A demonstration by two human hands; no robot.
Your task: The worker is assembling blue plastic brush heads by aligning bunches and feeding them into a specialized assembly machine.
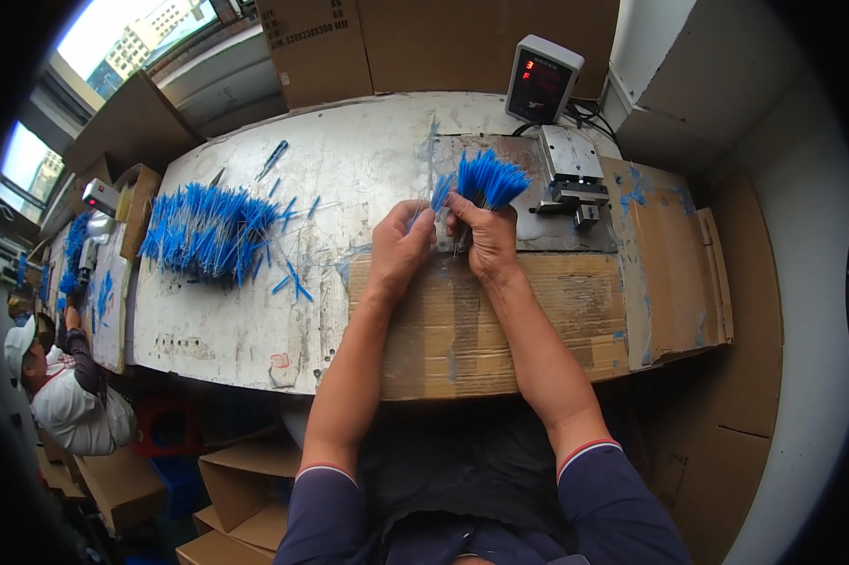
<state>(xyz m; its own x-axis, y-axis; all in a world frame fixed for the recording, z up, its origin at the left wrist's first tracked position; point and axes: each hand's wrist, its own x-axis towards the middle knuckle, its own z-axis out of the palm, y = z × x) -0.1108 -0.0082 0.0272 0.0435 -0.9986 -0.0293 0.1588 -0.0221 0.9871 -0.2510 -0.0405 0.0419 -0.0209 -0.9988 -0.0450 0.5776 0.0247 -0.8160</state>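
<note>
My right hand (492, 240) is closed around a thick bundle of thin blue-topped wires (492, 179). Their blue ends fan upward above the fist, and paler ends show below it. Close beside it, my left hand (403, 243) pinches a small bunch of similar wires (440, 191). The two hands nearly meet over the far edge of a flat cardboard sheet (537, 315). On the left of the table lies a large heap of the same blue wires (203, 231), with a few loose ones (295, 281) scattered beside it.
A small metal fixture (573, 174) stands to the right, with a display box (544, 80) and cables behind it. A dark pen-like tool (272, 160) lies beyond the heap. Cardboard boxes (321, 56) line the back. Another person (72, 395) works at far left.
</note>
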